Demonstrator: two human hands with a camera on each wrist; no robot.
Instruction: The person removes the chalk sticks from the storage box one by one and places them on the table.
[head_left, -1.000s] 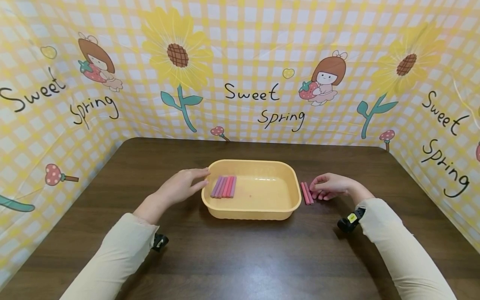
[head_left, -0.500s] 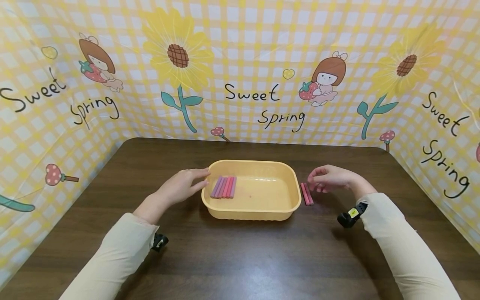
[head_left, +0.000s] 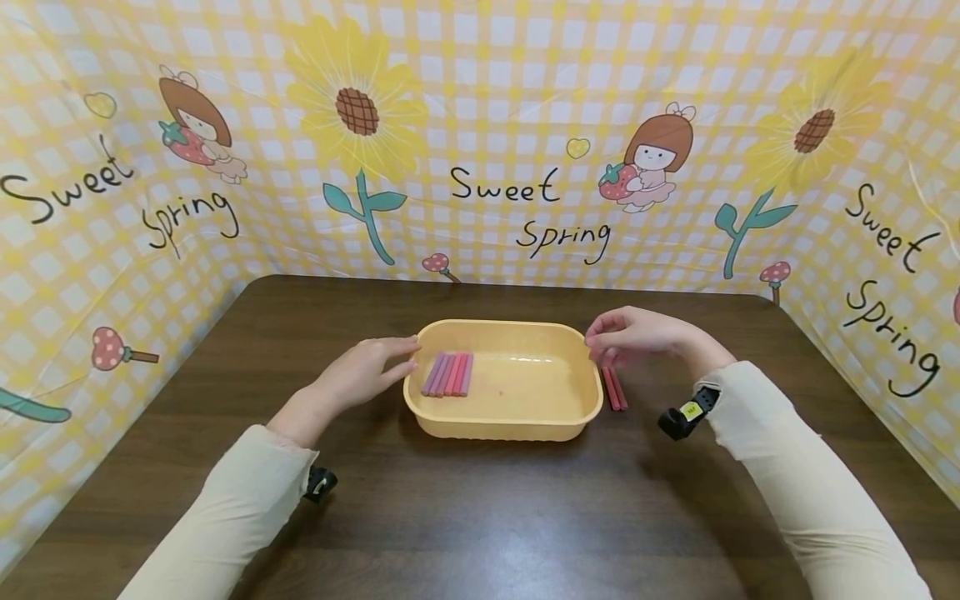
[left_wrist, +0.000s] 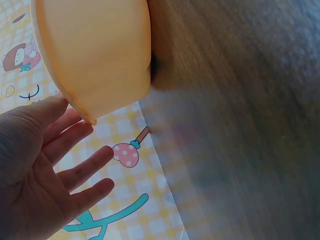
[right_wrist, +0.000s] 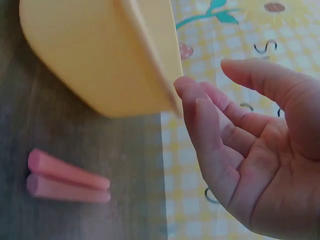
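A yellow plastic basin (head_left: pixel 502 428) sits mid-table. In it, several pink and purple sticks, short and round like chalk, lie side by side (head_left: pixel 447 375) at the left end. My left hand (head_left: pixel 363 371) touches the basin's left rim with thumb and fingertips, the other fingers spread, as the left wrist view shows. At the far right corner of the rim is my right hand (head_left: pixel 637 335), fingers bent loosely and thumb apart, with nothing between them in the right wrist view. Two pink sticks (right_wrist: pixel 70 180) lie together on the table just right of the basin, below that hand.
The dark wooden table (head_left: pixel 480 517) runs back to a yellow checked cloth (head_left: pixel 502 108) that hangs behind and along both sides. A black wrist camera (head_left: pixel 686 414) is strapped to the right wrist, another (head_left: pixel 320 485) to the left.
My right hand has lifted off the two pink sticks and moved left and away from me to the basin's right rim. The left hand, basin and sticks have stayed put.
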